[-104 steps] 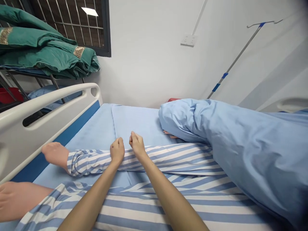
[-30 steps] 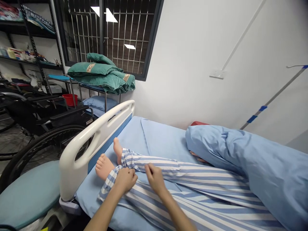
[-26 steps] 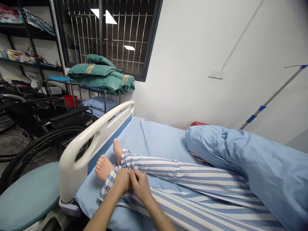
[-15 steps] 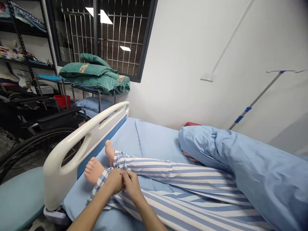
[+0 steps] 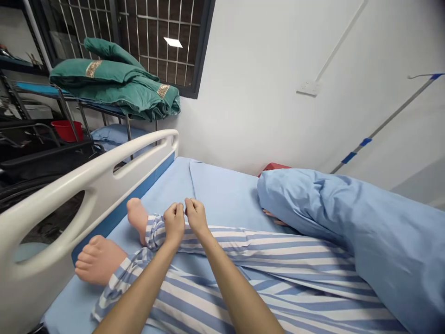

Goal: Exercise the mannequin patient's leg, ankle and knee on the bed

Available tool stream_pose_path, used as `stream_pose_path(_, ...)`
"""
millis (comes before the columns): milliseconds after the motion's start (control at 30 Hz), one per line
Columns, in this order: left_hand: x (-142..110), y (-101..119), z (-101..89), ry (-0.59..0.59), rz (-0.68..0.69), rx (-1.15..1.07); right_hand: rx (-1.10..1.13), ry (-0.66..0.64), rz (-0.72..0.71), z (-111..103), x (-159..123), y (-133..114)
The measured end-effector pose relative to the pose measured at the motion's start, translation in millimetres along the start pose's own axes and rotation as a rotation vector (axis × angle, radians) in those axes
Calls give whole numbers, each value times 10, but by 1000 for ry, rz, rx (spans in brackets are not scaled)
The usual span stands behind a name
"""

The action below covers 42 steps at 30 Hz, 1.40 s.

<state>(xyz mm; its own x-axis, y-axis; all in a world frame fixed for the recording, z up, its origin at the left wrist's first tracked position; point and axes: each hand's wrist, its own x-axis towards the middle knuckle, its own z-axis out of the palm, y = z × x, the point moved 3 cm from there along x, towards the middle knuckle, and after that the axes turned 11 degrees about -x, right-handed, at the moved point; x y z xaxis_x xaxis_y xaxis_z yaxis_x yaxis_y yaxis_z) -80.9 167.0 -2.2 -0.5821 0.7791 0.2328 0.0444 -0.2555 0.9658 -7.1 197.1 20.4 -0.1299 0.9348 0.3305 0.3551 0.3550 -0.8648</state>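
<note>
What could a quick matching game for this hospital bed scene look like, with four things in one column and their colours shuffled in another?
Things:
1) striped trousers
2) folded quilts
3) bucket
4) bed side rail

Colours:
A) red
B) white with a blue band
C) green with patterned patches
D) blue and white stripes

Pairs: 1-D, 2-C, 3-A, 4-B
</note>
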Motion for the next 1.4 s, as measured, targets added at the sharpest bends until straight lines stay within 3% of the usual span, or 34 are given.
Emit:
stream_pose_path(67, 35, -103, 26, -20, -3, 75, -15, -28, 8, 50, 11, 168)
stream_pose_path(167, 97, -272, -7, -139, 19, 432, -71, -90, 45, 76, -2, 371)
stream_pose_path(267, 170, -318, -30, -182, 1, 647, -147, -188, 4, -19, 12, 453)
stream_pose_path(333, 185, -265, 30, -163, -11, 599, -128, -186, -14, -152, 29, 477)
stream_pose_path(467, 77, -180, 296, -201, 13, 427, -53, -130, 93, -408, 20, 543)
stream_pose_path(600, -51, -229, 479, -198, -15, 470, 11, -79, 39, -576, -27, 547)
stream_pose_path(667, -83, -226, 547, -193, 9, 388, -30, -69, 35, -638, -53, 571)
stream_pose_path(767, -108, -214, 654, -278, 30, 253, -82, -41, 79, -745, -73, 615)
stream_pose_path(933, -141, -227, 744, -208, -31, 270, -55, 25, 57, -1008, -94, 652)
stream_pose_path(1100, -308, -217, 963, -377, 10, 230, -76, 12, 99, -1225, -141, 785)
stream_pose_path(1267, -437, -135, 1109, -315, 69, 223, -110, 13, 87, -1471, -195, 855)
stream_pose_path(1400, -527, -148, 1266, -383, 77, 205, -151, -16, 88, -1648, -187, 824)
